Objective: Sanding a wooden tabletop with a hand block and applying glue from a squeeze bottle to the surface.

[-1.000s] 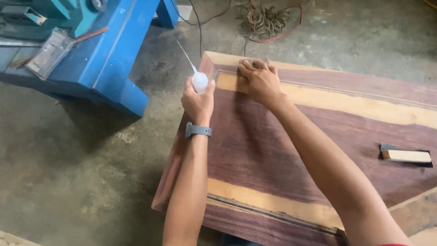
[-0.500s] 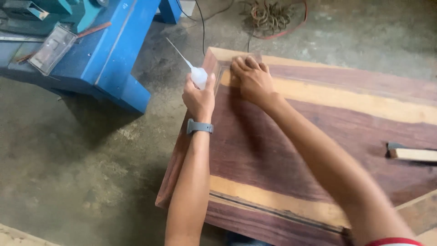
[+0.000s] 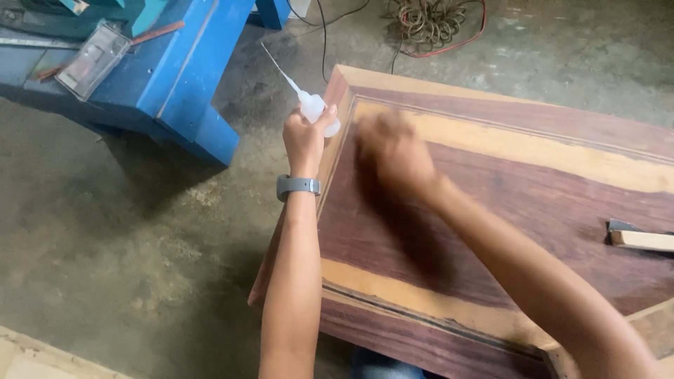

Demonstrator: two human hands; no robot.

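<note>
**Squeeze bottle and wooden panel**

A small white squeeze bottle (image 3: 316, 109) sits above the middle of the frame, gripped around its body by the left hand (image 3: 305, 137). It is tilted, its long thin nozzle pointing toward the upper left. Just right of it lies a large wooden panel (image 3: 505, 210), filling the right half of the frame: dark reddish-brown wood crossed by pale yellow bands with thin grooves along them. The right hand (image 3: 393, 151), blurred, is over the panel's upper left corner.
</note>
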